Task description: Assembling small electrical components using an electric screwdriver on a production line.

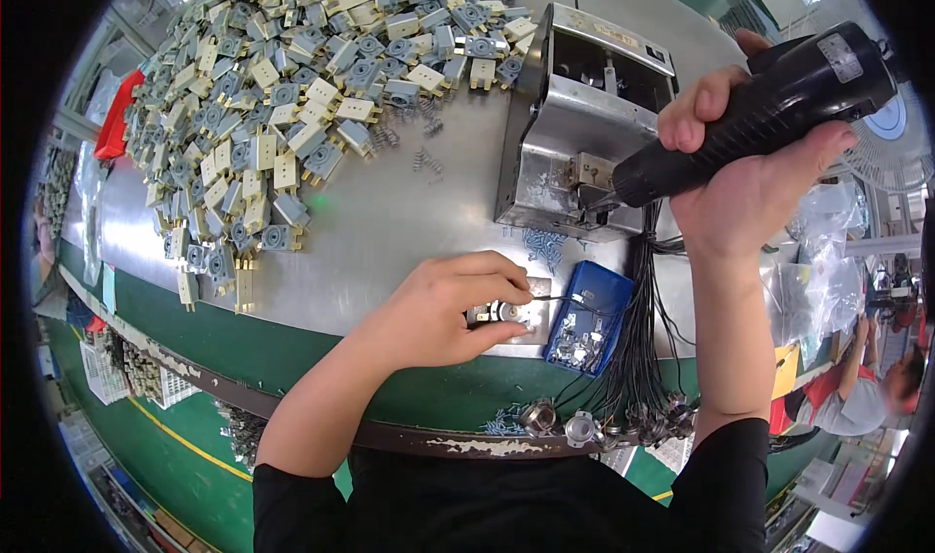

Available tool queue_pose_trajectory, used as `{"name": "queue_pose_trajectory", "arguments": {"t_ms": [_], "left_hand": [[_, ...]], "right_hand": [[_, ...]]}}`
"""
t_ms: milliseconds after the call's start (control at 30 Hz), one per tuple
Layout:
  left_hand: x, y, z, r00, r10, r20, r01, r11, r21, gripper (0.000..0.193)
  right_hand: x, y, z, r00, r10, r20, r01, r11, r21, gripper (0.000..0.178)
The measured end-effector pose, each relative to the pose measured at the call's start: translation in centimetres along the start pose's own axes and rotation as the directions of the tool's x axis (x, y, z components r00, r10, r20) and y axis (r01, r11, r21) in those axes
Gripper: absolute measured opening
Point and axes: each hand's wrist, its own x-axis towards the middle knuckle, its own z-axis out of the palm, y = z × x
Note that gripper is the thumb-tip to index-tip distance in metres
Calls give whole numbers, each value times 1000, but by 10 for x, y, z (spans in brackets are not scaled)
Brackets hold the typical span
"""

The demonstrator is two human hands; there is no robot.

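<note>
My left hand (443, 309) rests low on the bench, thumb and fingers closed around a small round metal part (504, 312) from which a black wire leads off to the right. The part sits at a small metal plate (538, 333). In my right hand (745, 188) is a black electric screwdriver (769, 110), gripped round its body and tilted down to the left. Its tip is at the front of a metal screw feeder (575, 114); whether it touches a screw cannot be made out. Loose bluish screws (543, 248) lie below the feeder.
A blue tray (616, 285) holds small metal pieces, beside a bundle of black wires (638, 305) with round metal ends hanging at the bench edge. Grey and cream plug parts (292, 95) are heaped at far left, near small springs (426, 161). Another person (862, 397) works at right.
</note>
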Motion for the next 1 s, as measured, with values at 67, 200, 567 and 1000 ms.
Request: {"name": "queue_pose_trajectory", "arguments": {"t_ms": [67,200,567,1000], "left_hand": [[0,-1,0,1000,11,-2,-11,1000,-2,29],[-1,-1,0,1000,9,-2,-9,1000,-7,29],[0,-1,1,1000,8,-5,-8,1000,-13,29],[-2,-2,0,1000,19,-14,-19,1000,-15,28]], "right_hand": [[0,4,-1,1000,3,-7,-3,1000,-7,111],[-2,8,1,1000,3,-12,-3,1000,-15,112],[-4,9,7,1000,16,-14,-16,1000,-24,116],[-8,5,12,999,37,21,-36,999,-19,108]]}}
